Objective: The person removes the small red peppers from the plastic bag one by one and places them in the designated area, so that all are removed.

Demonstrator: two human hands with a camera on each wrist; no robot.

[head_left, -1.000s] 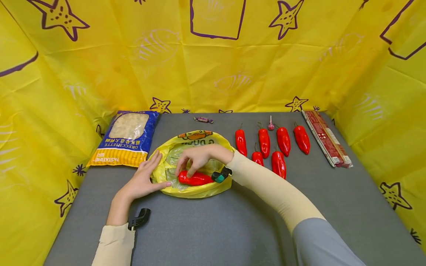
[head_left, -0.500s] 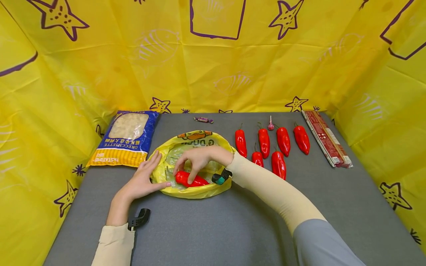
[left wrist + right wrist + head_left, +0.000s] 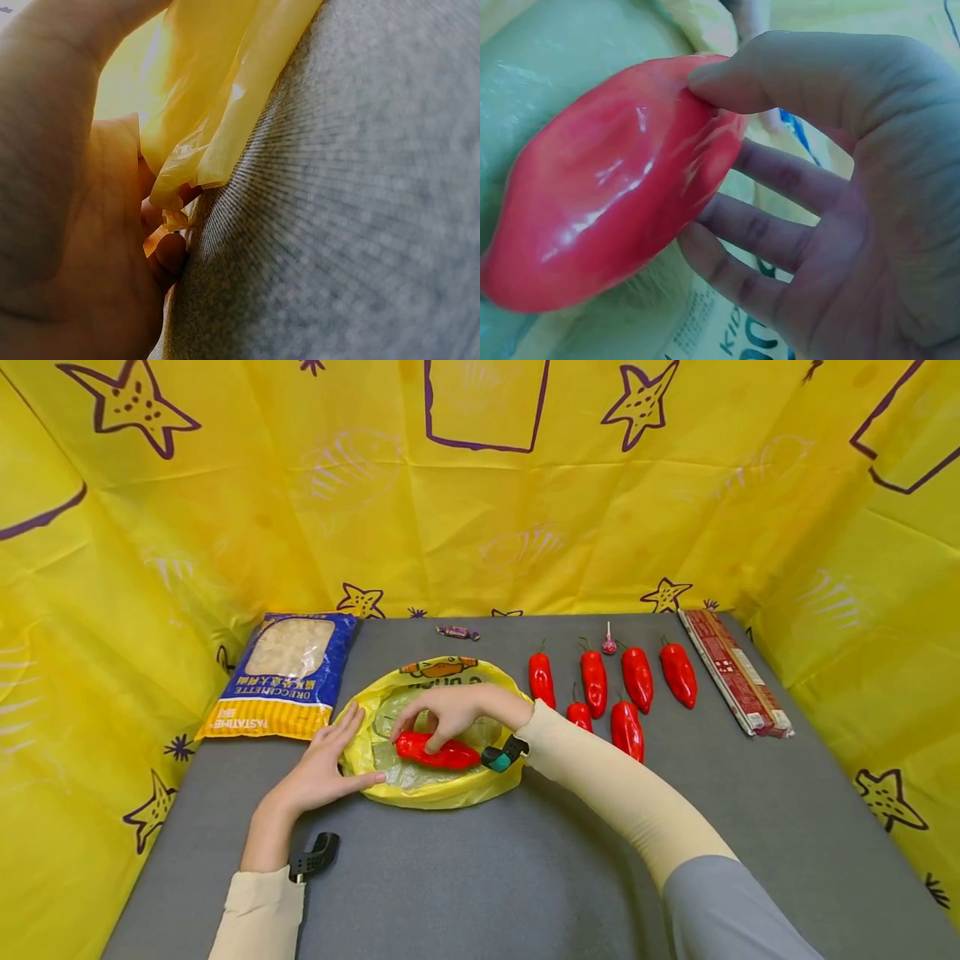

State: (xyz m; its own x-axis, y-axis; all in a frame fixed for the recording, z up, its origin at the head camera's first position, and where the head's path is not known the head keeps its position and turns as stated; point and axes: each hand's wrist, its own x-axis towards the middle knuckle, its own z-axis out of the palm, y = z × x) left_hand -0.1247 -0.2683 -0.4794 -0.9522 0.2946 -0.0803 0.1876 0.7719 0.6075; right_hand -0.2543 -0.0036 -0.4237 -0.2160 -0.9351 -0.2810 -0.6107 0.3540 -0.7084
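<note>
In the head view a yellow plastic bag (image 3: pixel 480 789) stands with its mouth rolled open. My right hand (image 3: pixel 453 710) reaches into the mouth and holds a glossy red pepper (image 3: pixel 446 755) by its stem end. The right wrist view shows the thumb on one side of the pepper (image 3: pixel 592 187) and the fingers on the other, its narrow end pointing away from the palm. My left hand (image 3: pixel 318 768) lies against the bag's left side, fingers straight along the outside and thumb stretched over the near rim. Yellow film (image 3: pixel 217 90) folds past that palm in the left wrist view.
Several more red peppers (image 3: pixel 637 679) lie right of the bag, with a lollipop (image 3: pixel 609 645) behind them. A long red packet (image 3: pixel 735 672) lies at the right edge. A blue and yellow orecchiette pasta bag (image 3: pixel 281 672) lies left; a wrapped candy (image 3: pixel 457 632) lies at the back.
The pepper in my right hand shifts slightly left, dips at its narrow end, then comes up nearly level within the bag's mouth. My left hand stays in place on the bag.
</note>
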